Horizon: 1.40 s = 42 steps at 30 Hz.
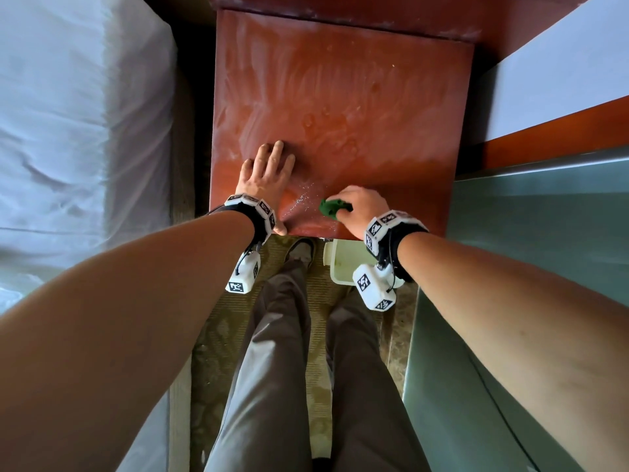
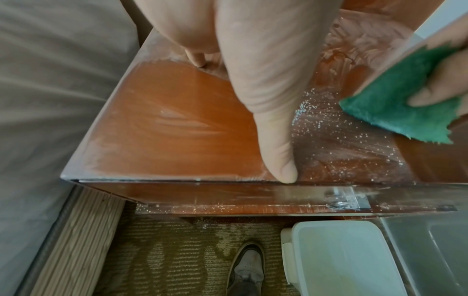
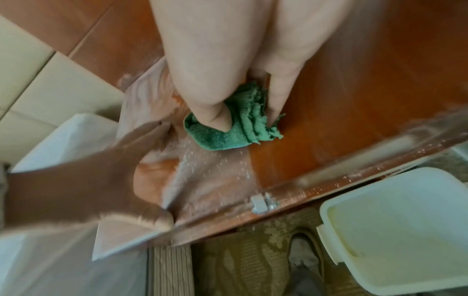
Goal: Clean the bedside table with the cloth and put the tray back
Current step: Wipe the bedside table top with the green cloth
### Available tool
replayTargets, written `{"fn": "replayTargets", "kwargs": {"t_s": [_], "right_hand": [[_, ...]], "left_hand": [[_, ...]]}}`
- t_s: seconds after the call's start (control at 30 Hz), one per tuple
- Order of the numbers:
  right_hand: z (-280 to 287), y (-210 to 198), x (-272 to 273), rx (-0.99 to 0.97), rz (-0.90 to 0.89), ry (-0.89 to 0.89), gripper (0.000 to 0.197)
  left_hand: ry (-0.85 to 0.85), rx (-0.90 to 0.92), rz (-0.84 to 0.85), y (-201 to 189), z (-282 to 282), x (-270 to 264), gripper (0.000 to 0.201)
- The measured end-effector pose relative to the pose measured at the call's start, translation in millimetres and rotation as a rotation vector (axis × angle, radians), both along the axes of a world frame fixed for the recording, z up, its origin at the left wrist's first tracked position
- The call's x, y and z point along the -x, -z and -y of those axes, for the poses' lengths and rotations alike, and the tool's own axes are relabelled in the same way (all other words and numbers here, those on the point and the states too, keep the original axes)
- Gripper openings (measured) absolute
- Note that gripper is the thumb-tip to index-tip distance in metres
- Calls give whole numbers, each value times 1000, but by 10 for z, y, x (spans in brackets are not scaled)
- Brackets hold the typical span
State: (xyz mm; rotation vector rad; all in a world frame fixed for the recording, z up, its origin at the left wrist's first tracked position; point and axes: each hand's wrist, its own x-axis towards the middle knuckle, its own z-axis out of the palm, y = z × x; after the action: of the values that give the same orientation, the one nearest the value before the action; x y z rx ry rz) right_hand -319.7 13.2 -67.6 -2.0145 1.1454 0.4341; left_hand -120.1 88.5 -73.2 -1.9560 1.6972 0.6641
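Note:
The reddish-brown bedside table (image 1: pixel 357 97) has a smeared, dusty top with white crumbs near its front edge. My right hand (image 1: pixel 357 206) grips a bunched green cloth (image 1: pixel 332 207) (image 3: pixel 228 128) (image 2: pixel 405 104) and presses it on the table top near the front edge. Flat on the table's front left part lies my left hand (image 1: pixel 267 175), fingers spread, with the thumb (image 2: pixel 276 140) reaching to the front edge. A scatter of white crumbs (image 2: pixel 329 124) lies between the two hands. The pale tray (image 1: pixel 340 264) (image 2: pixel 344 258) (image 3: pixel 395 230) sits on the floor below the table's front right.
A bed with white sheets (image 1: pixel 78 131) stands close on the left. Another bed edge (image 1: pixel 561 97) and a grey-green surface (image 1: pixel 527 267) are on the right. My legs and a shoe (image 1: pixel 301 252) stand on patterned carpet (image 1: pixel 218 335) before the table.

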Motion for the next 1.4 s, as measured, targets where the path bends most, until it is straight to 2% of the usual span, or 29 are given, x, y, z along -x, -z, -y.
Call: {"fn": "replayTargets", "kwargs": {"t_s": [0.23, 0.33, 0.4, 0.47, 0.6, 0.77, 0.9, 1.13, 1.4], "right_hand": [[-181, 8, -6, -127, -163, -255, 34], [-120, -22, -3, -193, -195, -256, 31], [-28, -64, 16, -194, -155, -147, 28], [104, -105, 19, -156, -79, 54, 25], [417, -101, -34, 94, -6, 386, 27], [588, -32, -170, 128, -16, 486, 35], [459, 3, -306, 68, -1, 391, 37], [-34, 53, -349, 42, 92, 53, 33], [-185, -10, -325, -19, -22, -404, 37]], "left_hand": [[1, -3, -6, -11, -6, -20, 157], [3, -4, -5, -11, -12, -27, 158], [0, -10, -12, -14, -11, -26, 157], [0, -13, -12, -18, -6, -28, 157], [-3, -23, -11, -5, -5, -30, 157], [12, 8, -8, 10, -18, -34, 158], [12, 8, -8, 16, -13, -45, 158], [4, 5, -21, 13, -7, -51, 158], [3, 9, -48, -8, -17, -58, 155]]}}
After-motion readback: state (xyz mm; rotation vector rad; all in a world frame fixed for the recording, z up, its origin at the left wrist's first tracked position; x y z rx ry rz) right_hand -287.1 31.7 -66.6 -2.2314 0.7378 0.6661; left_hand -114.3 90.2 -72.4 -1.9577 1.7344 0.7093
